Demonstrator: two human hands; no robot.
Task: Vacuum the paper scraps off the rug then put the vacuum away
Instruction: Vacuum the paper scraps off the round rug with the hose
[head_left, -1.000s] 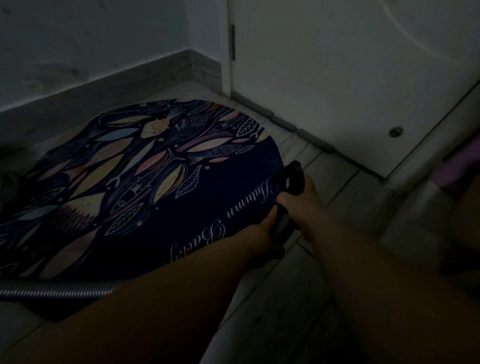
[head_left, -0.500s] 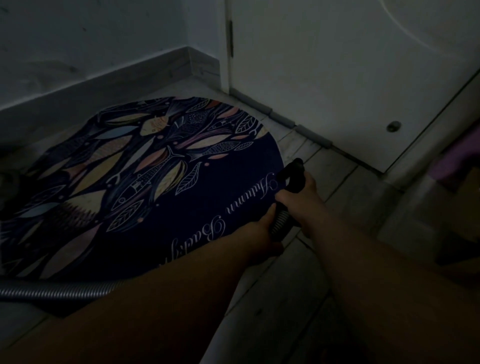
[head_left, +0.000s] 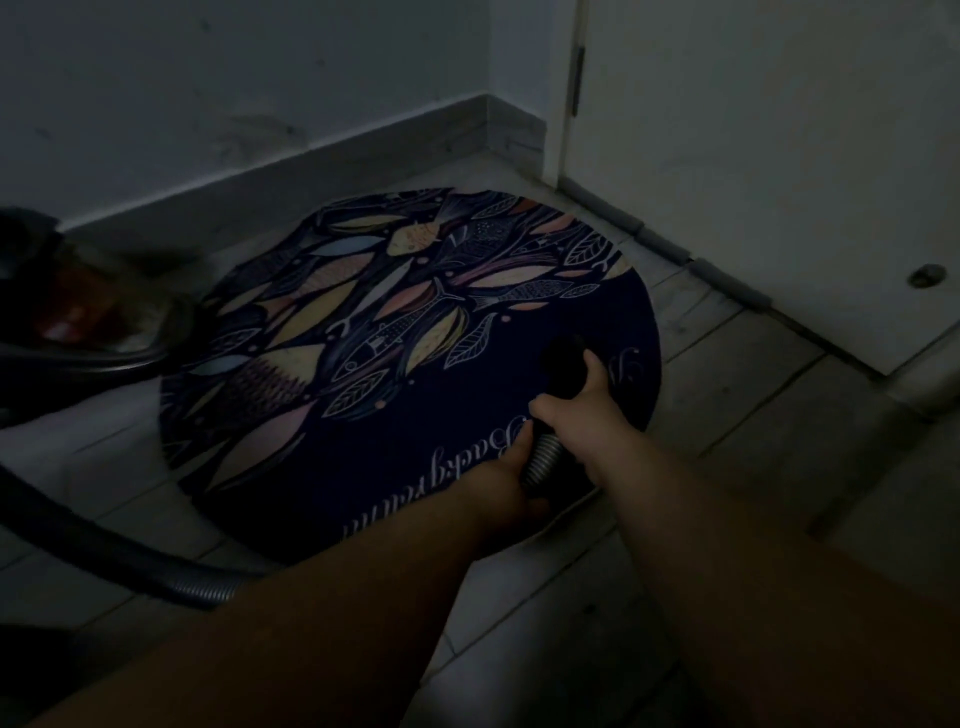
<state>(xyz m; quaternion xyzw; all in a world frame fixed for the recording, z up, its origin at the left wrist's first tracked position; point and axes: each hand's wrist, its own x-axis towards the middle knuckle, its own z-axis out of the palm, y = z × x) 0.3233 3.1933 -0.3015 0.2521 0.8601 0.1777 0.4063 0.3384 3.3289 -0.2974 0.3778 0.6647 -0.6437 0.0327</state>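
One black nozzle (head_left: 563, 364) is held over the near right part of the one round rug (head_left: 363, 457), gripped by the right hand (head_left: 579, 410). One ribbed hose (head_left: 543, 457) is gripped by the left hand (head_left: 506, 483) and partly hidden behind that forearm. One vacuum body (head_left: 78, 317) is cut off at the left edge and hard to make out.

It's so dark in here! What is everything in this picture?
Rug: one, round, navy with pale leaves and fish, centre of view.
Vacuum body: one, dark, far left, beside the rug.
Nozzle: one, black, over the rug's right part.
Hose: one, grey, ribbed, from lower left to the nozzle.
Door: one, white, right.
Floor: pale planks, under everything.
Skirting board: pale, behind the rug.
Left hand: holds the ribbed hose.
Right hand: grips the black nozzle.
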